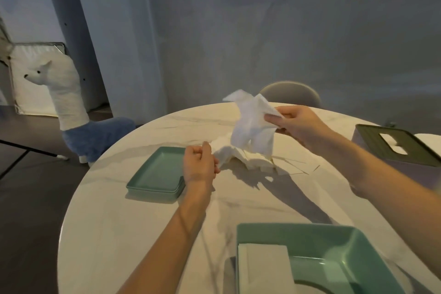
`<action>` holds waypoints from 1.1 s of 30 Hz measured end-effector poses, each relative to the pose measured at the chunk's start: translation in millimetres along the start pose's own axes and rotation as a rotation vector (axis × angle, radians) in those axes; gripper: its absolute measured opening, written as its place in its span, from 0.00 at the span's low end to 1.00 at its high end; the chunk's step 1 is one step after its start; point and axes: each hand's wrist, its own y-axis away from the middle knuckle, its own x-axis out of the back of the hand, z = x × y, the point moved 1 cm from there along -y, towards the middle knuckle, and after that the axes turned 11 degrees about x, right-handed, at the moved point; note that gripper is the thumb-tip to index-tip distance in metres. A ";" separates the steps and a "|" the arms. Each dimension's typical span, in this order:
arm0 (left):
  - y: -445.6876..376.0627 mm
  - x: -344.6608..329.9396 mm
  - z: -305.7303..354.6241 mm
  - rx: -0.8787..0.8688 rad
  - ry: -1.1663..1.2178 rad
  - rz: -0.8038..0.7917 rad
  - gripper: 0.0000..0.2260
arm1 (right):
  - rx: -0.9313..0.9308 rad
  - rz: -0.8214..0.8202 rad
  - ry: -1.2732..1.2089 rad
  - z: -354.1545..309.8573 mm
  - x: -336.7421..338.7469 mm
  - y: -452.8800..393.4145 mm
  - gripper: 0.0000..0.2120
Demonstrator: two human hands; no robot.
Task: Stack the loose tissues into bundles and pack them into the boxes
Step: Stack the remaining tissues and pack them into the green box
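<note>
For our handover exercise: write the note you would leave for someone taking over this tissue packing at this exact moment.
Right hand: pinches a loose tissue lifted above the table.
Left hand: fingers curled on the edge of the tissue pile at the table's centre.
Boxes: open green box nearest you holds one folded bundle; lidded box at right has a slotted top. Green lids lie stacked at left.
Done: one bundle packed.
Left: flatten and stack the remaining tissues, pack them, fit the lids.

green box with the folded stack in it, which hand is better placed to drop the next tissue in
Right, probably. The right hand already pinches a lifted tissue; the green box lies on its side. The left hand only holds tissue on the table.
</note>
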 end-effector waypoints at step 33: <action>38.9 -33.6 -24.1 0.110 0.160 -0.697 0.21 | -0.330 0.052 -0.143 30.0 51.5 103.5 0.07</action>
